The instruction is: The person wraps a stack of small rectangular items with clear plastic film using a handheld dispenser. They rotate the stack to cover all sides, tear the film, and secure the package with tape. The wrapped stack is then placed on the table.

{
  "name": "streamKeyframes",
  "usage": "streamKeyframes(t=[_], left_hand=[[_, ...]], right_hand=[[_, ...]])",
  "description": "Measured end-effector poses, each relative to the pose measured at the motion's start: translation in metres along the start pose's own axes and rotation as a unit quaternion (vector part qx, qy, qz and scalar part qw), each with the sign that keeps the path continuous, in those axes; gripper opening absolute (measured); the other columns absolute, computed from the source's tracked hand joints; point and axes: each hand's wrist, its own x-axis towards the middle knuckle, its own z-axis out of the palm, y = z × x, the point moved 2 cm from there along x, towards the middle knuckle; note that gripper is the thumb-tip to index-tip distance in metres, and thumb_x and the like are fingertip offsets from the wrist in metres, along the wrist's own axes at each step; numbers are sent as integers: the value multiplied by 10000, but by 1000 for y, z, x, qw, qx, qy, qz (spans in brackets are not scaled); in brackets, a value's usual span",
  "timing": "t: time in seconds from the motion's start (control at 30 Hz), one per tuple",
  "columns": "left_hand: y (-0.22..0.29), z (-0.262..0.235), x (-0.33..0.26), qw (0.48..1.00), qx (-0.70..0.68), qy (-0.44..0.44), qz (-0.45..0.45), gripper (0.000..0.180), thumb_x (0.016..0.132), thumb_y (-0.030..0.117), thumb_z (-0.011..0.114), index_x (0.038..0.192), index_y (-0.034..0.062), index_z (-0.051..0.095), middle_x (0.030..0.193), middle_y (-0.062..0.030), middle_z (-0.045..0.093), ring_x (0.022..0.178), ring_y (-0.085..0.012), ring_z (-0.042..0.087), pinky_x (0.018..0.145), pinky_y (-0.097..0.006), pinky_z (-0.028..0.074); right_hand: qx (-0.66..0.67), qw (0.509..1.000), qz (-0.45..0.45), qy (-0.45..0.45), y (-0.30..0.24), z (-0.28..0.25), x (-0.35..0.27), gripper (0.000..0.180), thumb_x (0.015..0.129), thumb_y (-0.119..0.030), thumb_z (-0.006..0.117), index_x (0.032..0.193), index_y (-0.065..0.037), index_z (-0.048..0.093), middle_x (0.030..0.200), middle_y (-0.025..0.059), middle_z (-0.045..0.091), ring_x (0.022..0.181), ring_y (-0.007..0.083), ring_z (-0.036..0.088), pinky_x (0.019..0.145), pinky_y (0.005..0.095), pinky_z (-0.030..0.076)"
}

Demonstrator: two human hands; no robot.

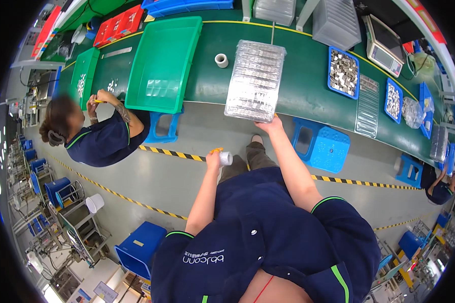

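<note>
A roll of whitish tape (226, 158) is in my left hand (214, 159), held low in front of my legs, away from the bench. Yellow covers show on that hand's fingertips. With my right hand (271, 124) I grip the near edge of a clear plastic tray stack (254, 81), which lies on the green bench top and reaches slightly past its front edge. Rows of small silvery parts show through the glossy plastic. Some of my right fingers are hidden under the tray. Behind it to the left stands another white tape roll (221, 60).
A large green bin (197, 38) stands left of the trays. Blue trays of small metal parts (344, 71) and a scale (384, 45) are at the right. Blue stools (331, 149) stand below the bench. A co-worker (103, 139) works at the left, another at the far right.
</note>
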Motion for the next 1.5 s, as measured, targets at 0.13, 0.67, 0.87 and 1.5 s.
streamKeyframes(t=[0.13,0.67,0.87,1.5], left_hand=[[57,34,-24,998,-12,-52,30,376,830,247,387,1119,39,507,907,-97,586,769,-202,601,632,-362,502],[145,71,6,950,110,-287,48,447,906,446,380,1134,76,484,990,-54,586,872,-175,594,702,-372,501],[152,61,15,936,182,-295,57,402,912,387,388,1139,64,464,961,-64,578,846,-174,588,691,-374,499],[226,80,-81,910,33,-391,133,322,905,135,415,1201,26,479,1049,-94,580,891,-156,576,754,-284,473]], right_hand=[[-34,999,-10,14,-13,5,-9,497,911,-307,141,1214,-62,450,1228,141,485,1110,309,477,937,476,370],[-120,980,-157,-33,-12,-14,-27,674,916,-512,213,1292,43,285,1276,114,433,1154,203,430,986,289,301],[-186,970,-151,-42,-8,-12,-33,568,923,-463,234,1238,-22,401,1222,36,489,1128,157,438,977,259,245],[-868,303,-394,12,106,70,-142,625,753,-379,628,1168,47,435,1095,253,511,970,384,523,803,419,440]])
